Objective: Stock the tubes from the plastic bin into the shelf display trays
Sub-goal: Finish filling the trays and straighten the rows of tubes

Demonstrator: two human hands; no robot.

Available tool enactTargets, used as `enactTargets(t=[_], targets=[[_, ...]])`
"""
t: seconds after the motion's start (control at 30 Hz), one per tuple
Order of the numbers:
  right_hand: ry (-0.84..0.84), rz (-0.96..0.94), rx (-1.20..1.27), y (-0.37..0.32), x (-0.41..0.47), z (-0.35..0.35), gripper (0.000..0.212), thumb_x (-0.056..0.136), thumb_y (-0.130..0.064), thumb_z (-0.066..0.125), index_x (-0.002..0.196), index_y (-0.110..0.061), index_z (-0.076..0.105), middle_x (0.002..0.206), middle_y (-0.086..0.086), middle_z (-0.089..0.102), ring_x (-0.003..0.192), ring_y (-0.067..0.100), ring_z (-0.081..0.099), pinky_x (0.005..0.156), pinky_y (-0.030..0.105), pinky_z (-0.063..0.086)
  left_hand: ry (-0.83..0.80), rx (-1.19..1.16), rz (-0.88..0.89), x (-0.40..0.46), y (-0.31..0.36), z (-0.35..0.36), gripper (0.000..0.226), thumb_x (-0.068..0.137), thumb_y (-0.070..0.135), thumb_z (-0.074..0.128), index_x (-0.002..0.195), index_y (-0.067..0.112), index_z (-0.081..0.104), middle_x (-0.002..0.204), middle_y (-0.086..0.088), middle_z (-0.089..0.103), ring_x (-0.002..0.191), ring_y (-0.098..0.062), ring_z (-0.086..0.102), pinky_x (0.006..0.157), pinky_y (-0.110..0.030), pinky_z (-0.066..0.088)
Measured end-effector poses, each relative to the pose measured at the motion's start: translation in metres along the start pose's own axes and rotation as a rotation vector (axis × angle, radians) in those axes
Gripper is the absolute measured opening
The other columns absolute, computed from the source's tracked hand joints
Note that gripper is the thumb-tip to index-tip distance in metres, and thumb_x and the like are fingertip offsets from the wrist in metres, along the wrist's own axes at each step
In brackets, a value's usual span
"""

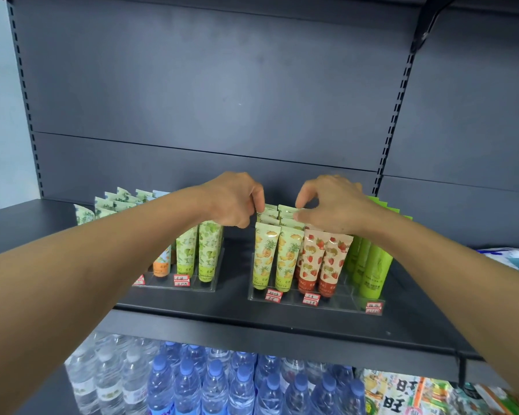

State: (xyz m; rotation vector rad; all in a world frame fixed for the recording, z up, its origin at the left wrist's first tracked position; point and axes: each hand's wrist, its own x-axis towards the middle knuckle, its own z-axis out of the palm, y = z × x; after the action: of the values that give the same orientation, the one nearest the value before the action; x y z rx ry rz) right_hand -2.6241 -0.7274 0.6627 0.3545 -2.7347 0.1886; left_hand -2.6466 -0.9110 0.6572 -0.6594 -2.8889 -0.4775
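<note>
We settled the pale yellow pineapple-print tubes [267, 256] into the clear acrylic display tray [315, 304] on the dark grey metal shelf [252, 319].

Our left hand [234, 202] curled its fingers at the rear tubes of that row, pinching a crimped top at about 9 o'clock of the row's back, while our right hand [327, 205] pinched tube tops at 3 o'clock, thumb pressed to forefinger. We judged both hands worked from above so the tubes would stand caps-down and square behind the front pair. The red strawberry-print tubes [321, 265] stood just beside them at 3 o'clock, plain lime-green tubes [369, 268] further that way. The second clear tray of green leaf-print tubes [192, 253] sat apart at 9 o'clock. The plastic bin was out of sight.
</note>
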Motion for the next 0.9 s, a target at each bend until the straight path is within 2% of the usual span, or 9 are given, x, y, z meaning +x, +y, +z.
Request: enactTargets(t=[0.07,0.17,0.3,0.47,0.57,0.67,0.9], targets=[[0.023,0.019,0.028,0.005,0.008,-0.001,0.012,0.089,-0.022,0.057,0.095,-0.025,0.067,0.111,-0.012,0.06,0.12,0.019,0.044,0.094,0.038,0.027,0.012,0.002,0.004,0.007,-0.003,-0.002,0.034,0.077,-0.001,0.066,0.105,0.019,0.063,0.1,-0.001,0.066,0.075,-0.009,0.057,0.054,-0.014,0.038],[-0.019,0.008,-0.034,0.007,0.019,0.004,0.017,0.087,-0.015,0.058,0.087,-0.025,0.072,0.105,-0.011,0.066,0.112,0.019,0.049,0.087,0.037,0.027,0.022,-0.029,0.024,0.019,-0.006,0.0,0.029,0.076,0.008,0.074,0.102,0.018,0.066,0.099,-0.001,0.066,0.083,-0.013,0.058,0.06,-0.013,0.041],[-0.107,-0.003,-0.086,0.005,0.032,0.014,0.008,0.081,-0.024,0.07,0.088,-0.023,0.074,0.108,-0.009,0.066,0.114,0.017,0.046,0.085,0.037,0.023,-0.012,-0.071,0.053,0.033,-0.01,0.007,0.023,0.074,0.011,0.076,0.095,0.02,0.07,0.088,0.005,0.065,0.08,-0.006,0.058,0.063,-0.012,0.039],[-0.199,0.004,-0.094,0.0,0.038,0.018,0.015,0.078,-0.031,0.074,0.087,-0.019,0.073,0.099,-0.005,0.069,0.108,0.017,0.051,0.093,0.04,0.027,-0.105,-0.164,0.077,0.041,-0.012,0.011,0.017,0.075,0.008,0.076,0.083,0.022,0.071,0.07,0.013,0.065,0.07,0.001,0.06,0.069,-0.014,0.044],[-0.218,0.005,-0.112,-0.002,0.039,0.02,0.02,0.077,-0.03,0.075,0.092,-0.016,0.072,0.1,-0.002,0.069,0.108,0.019,0.052,0.093,0.041,0.027,-0.124,-0.16,0.097,0.042,-0.011,0.015,0.012,0.075,0.01,0.077,0.076,0.021,0.072,0.07,0.014,0.066,0.071,-0.001,0.06,0.077,-0.02,0.05],[-0.211,-0.001,-0.11,-0.001,0.04,0.022,0.018,0.077,-0.03,0.076,0.086,-0.015,0.071,0.104,-0.001,0.067,0.113,0.021,0.047,0.091,0.04,0.027,-0.124,-0.133,0.11,0.043,-0.011,0.016,0.013,0.075,0.011,0.076,0.071,0.022,0.07,0.07,0.012,0.066,0.072,-0.004,0.061,0.08,-0.024,0.051],[-0.171,-0.004,-0.078,-0.001,0.039,0.027,0.012,0.078,-0.029,0.075,0.082,-0.018,0.069,0.109,0.0,0.063,0.122,0.023,0.038,0.098,0.042,0.026,-0.09,-0.09,0.113,0.042,-0.013,0.015,0.008,0.076,0.014,0.076,0.074,0.02,0.071,0.073,0.009,0.067,0.073,-0.004,0.06,0.076,-0.02,0.048]])
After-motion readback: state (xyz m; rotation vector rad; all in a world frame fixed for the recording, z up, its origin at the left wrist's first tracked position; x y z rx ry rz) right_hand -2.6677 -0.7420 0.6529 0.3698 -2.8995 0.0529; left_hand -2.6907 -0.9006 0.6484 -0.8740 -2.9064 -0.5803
